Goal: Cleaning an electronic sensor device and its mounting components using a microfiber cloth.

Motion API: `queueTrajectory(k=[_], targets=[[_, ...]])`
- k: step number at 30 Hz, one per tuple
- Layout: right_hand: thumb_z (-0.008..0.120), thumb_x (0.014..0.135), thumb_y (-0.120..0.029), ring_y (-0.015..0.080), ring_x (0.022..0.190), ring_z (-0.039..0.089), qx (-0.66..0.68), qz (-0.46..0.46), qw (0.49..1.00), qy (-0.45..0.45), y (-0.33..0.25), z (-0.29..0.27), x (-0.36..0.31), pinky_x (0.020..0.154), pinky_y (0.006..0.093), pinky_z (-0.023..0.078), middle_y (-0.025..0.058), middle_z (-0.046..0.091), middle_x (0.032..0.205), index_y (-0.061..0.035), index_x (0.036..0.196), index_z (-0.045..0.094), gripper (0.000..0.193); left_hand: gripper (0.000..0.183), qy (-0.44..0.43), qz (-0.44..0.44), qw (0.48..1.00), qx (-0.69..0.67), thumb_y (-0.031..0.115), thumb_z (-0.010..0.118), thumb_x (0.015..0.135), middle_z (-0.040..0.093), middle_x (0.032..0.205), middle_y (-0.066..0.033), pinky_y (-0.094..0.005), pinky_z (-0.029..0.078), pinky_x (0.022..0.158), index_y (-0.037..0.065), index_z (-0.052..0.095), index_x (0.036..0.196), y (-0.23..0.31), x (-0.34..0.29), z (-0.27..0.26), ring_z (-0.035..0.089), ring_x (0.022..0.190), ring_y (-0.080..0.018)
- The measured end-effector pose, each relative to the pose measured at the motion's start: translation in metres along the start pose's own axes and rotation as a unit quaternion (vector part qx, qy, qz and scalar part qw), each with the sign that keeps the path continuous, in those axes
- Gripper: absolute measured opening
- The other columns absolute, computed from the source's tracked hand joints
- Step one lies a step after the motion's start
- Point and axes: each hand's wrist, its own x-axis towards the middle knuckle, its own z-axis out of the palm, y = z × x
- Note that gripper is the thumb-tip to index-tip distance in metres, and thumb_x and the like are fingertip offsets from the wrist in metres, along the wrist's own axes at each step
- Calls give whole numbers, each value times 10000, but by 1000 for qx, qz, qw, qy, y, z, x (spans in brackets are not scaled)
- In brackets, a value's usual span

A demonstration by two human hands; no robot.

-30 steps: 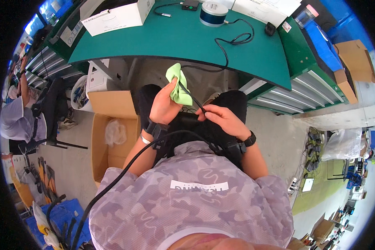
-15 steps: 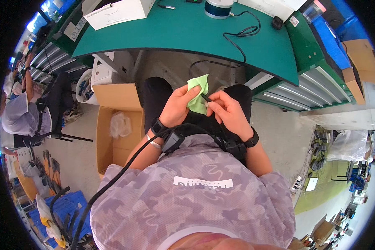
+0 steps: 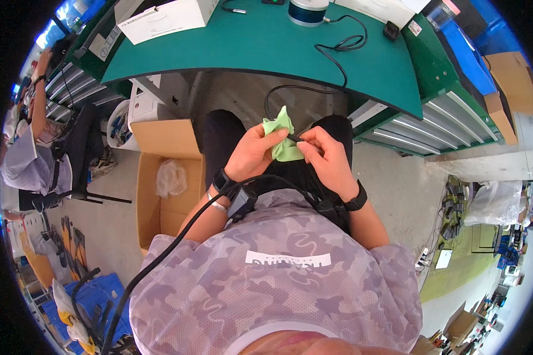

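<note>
Above my lap, my left hand (image 3: 253, 152) is closed on a crumpled light green cloth (image 3: 285, 152), its thumb pressing near a short black cable end (image 3: 294, 138). My right hand (image 3: 328, 165) pinches the other side of that cable end between thumb and fingertips. The cloth lies behind and around the black piece; its exact tip is hidden by fingers and cloth. A black cable (image 3: 302, 87) hangs over the table's front edge down to the cloth. On the table, it leads from a silver and dark blue cylindrical device (image 3: 307, 13).
The green table (image 3: 249, 53) stands ahead, with a white box (image 3: 166, 22) and a black adapter (image 3: 391, 31) on it. An open cardboard box (image 3: 151, 204) holding clear plastic sits left of my legs. Metal drawers (image 3: 450, 127) stand right. Another person (image 3: 35, 160) sits far left.
My left thumb has shifted right over the cloth, onto or close to the black cable end. The cloth has folded differently. The person at far left has raised an arm.
</note>
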Motion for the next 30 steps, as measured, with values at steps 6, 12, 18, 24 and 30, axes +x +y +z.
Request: queueTrajectory(k=[6, 12, 18, 24, 30], targets=[[608, 868, -69, 56, 647, 551, 34, -49, 995, 76, -15, 6, -7, 570, 219, 453, 51, 624, 782, 3, 1012, 542, 174, 213, 22, 7, 999, -45, 175, 542, 937, 624, 994, -30, -298, 505, 781, 32, 556, 1093, 5, -3, 11, 614, 882, -122], [558, 896, -41, 71, 661, 565, 118, -65, 988, 73, -11, 3, -7, 575, 208, 464, 70, 644, 857, 7, 1077, 532, 189, 257, 11, -17, 999, -40, 207, 522, 949, 621, 1024, -45, -306, 499, 801, 18, 539, 1122, 7, -3, 8, 614, 910, -137], [546, 909, -48, 76, 701, 564, 142, -75, 982, 96, -7, -8, -8, 611, 208, 461, 75, 637, 884, -4, 1087, 539, 183, 296, 51, -28, 998, -27, 249, 484, 966, 640, 987, -59, -284, 489, 778, -8, 563, 1089, 26, -13, -5, 622, 887, -140], [541, 909, -45, 70, 704, 543, 163, -57, 984, 51, -11, -5, -6, 622, 209, 450, 60, 625, 879, -11, 1083, 542, 177, 306, 105, 184, 900, 380, 161, 517, 936, 617, 1055, -62, -270, 458, 821, -1, 524, 1194, 50, -11, 6, 586, 946, -144], [513, 919, -37, 68, 699, 539, 169, -41, 982, 77, -22, -10, -4, 629, 204, 447, 18, 579, 843, -11, 1066, 539, 152, 136, -117, 222, 678, 691, 159, 566, 859, 580, 851, -93, -402, 415, 789, 57, 568, 948, 33, 0, 44, 557, 853, -316]])
